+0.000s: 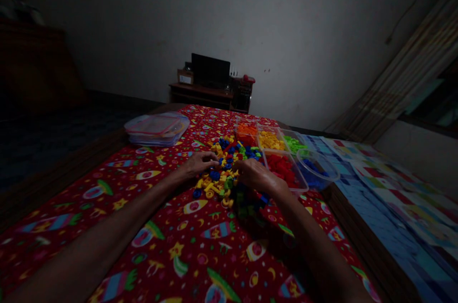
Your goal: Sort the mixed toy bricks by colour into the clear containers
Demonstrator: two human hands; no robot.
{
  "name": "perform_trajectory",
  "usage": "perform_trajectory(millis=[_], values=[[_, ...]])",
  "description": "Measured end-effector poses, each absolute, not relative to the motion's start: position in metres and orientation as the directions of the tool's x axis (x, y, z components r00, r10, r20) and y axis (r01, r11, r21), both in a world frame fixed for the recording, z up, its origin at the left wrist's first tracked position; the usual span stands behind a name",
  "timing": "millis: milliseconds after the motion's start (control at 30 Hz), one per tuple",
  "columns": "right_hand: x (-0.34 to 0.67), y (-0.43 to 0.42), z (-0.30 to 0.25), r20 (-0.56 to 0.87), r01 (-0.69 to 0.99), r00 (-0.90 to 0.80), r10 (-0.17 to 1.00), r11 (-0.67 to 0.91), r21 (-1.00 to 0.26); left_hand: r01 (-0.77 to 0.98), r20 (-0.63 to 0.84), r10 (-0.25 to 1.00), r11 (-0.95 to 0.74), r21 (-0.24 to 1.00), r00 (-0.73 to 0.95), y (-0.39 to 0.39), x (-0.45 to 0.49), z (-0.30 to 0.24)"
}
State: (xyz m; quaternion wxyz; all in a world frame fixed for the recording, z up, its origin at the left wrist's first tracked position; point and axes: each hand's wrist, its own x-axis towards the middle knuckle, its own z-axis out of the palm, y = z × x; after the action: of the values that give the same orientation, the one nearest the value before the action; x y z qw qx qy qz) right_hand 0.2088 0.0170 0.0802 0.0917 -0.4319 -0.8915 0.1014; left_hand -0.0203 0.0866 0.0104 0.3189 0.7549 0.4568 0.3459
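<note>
Two bare hands worked at one pile of mixed plastic pieces (222, 182), which lay loose on a single red patterned cloth (168, 245). The left hand (199, 163) reached in at the pile's left edge, its fingers stretched over the pieces; whether they were clamped on one I could not tell. The right hand (255, 174) bent down over the pile's right side, fingers curled and partly hidden behind its own back, so their grip could not be told either. Yellow, blue, green and red pieces made up the pile, too many and too small to count.

Five clear containers stood beyond and to the right of the pile, one colour apiece. Just beyond it, toward the right, was one with orange pieces (246, 133); farther right, one with yellow pieces (271, 141), then one with light green pieces (294, 143). Close on the pile's right stood one with red pieces (281, 167), and farthest right of it, one round tub (332, 175) with blue pieces (313, 180).

One stack of clear lids (157, 130) lay left of the pile and beyond it, its number not countable. Well beyond the pile were one dark screen (210, 70) and one cardboard box (184, 77).
</note>
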Motion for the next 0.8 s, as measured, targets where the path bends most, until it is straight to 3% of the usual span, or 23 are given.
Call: perform_trajectory(millis=[167, 267, 467, 633, 800], values=[[0.207, 0.021, 0.077, 0.152, 0.644, -0.658, 0.737, 0.656, -0.394, 0.508, 0.363, 0.885, -0.465, 0.725, 0.292, 0.084, -0.01, 0.007], [0.206, 0.027, 0.076, 0.187, 0.627, -0.657, 0.73, 0.667, -0.402, 0.524, 0.389, 0.875, -0.484, 0.701, 0.288, 0.08, -0.005, 0.011], [0.215, 0.033, 0.065, 0.083, 0.72, -0.651, 0.754, 0.649, -0.246, 0.595, 0.446, 0.831, -0.551, 0.585, 0.332, 0.077, -0.002, 0.017], [0.22, 0.032, 0.056, 0.161, 0.727, -0.652, 0.741, 0.671, -0.147, 0.603, 0.455, 0.791, -0.608, 0.516, 0.409, 0.081, -0.005, 0.012], [0.216, 0.031, 0.063, 0.023, 0.766, -0.64, 0.768, 0.64, -0.065, 0.593, 0.453, 0.784, -0.618, 0.515, 0.424, 0.082, -0.008, 0.011]])
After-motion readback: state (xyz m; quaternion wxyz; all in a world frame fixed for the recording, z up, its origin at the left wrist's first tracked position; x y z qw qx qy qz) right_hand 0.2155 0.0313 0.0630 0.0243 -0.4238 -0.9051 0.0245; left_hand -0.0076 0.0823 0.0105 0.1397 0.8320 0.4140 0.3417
